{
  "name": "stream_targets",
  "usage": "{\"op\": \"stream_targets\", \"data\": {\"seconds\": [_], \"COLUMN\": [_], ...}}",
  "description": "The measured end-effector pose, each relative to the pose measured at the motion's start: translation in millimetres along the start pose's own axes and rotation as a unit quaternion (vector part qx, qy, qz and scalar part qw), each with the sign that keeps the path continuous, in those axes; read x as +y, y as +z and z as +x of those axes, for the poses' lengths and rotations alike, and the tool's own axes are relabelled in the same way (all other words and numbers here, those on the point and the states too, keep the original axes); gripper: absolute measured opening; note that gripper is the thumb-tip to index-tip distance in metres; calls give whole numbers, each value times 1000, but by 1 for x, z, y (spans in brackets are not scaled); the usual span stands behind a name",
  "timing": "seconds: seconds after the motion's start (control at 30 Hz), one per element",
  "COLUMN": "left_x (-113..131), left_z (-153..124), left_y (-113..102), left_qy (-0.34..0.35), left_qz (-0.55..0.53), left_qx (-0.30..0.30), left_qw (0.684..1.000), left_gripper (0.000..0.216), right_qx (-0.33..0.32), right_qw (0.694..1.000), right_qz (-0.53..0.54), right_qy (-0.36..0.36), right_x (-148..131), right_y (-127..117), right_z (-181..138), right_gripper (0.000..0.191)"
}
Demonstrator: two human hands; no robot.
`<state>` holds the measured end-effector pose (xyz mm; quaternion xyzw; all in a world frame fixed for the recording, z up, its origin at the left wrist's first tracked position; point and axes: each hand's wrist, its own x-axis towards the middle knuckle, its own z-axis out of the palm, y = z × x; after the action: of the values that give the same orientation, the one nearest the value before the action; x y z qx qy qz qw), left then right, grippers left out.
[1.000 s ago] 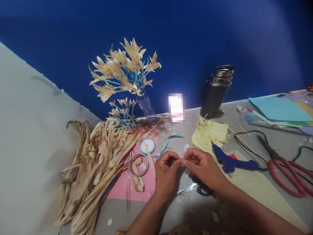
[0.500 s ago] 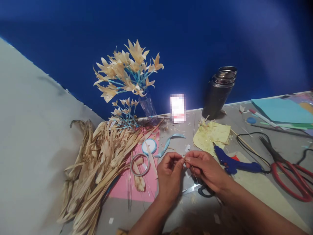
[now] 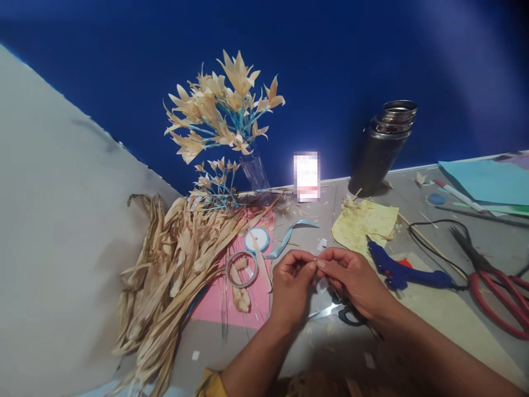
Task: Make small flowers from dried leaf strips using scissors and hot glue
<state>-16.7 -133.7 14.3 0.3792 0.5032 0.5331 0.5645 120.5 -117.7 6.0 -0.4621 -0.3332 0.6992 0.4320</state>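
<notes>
My left hand (image 3: 292,284) and my right hand (image 3: 352,278) meet fingertip to fingertip above the table, both closed in a pinch. Between them shows the tip of a small straw-coloured piece (image 3: 316,261); most of it is covered by the fingers. Below the hands lies a pair of scissors with black handles (image 3: 351,316), partly hidden by the right hand. A blue glue gun (image 3: 407,267) rests to the right of my right hand. Left of my left hand are a roll of tape (image 3: 228,280) and a spool of light-blue ribbon (image 3: 257,240).
Dried corn husks (image 3: 165,292) are heaped at the left, partly over pink paper (image 3: 210,309). Husk flowers (image 3: 223,105) stand in a clear vase (image 3: 257,176). A dark flask (image 3: 380,149), yellow paper (image 3: 351,226) and red-handled shears (image 3: 481,284) occupy the right.
The camera view has shifted slightly, so the scene sits a little higher and further right. My hands keep pinching together; the thin strand under my right fingers shows less now.
</notes>
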Motion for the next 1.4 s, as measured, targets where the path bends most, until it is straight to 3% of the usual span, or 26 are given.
{"op": "stream_targets", "data": {"seconds": [0.27, 0.47, 0.6, 0.83, 1.0, 1.4], "left_x": [0, 1, -1, -10, -11, -3], "left_z": [1, 0, 2, 5, 7, 6], "left_y": [0, -2, -3, -5, -6, -13], "left_qy": [-12, 0, -40, -122, -130, -122], "left_qz": [-12, 9, -27, -161, -181, -137], "left_qx": [24, 6, 1, -81, -105, -123], "left_qw": [1000, 1000, 999, 976, 969, 975], "left_gripper": [14, 9, 17, 36, 38, 42], "right_qx": [13, 29, 36, 28, 24, -45], "right_qw": [997, 988, 984, 996, 999, 986], "right_qz": [-67, -131, -153, -80, -47, -134], "right_qy": [-27, -74, -86, -21, 8, -90], "right_x": [-1, -4, -5, 2, 0, 0], "right_y": [-1, -2, -1, 4, 3, -6], "right_z": [-1, -2, -3, -1, 1, -2], "right_gripper": [30, 25, 24, 27, 32, 24]}}
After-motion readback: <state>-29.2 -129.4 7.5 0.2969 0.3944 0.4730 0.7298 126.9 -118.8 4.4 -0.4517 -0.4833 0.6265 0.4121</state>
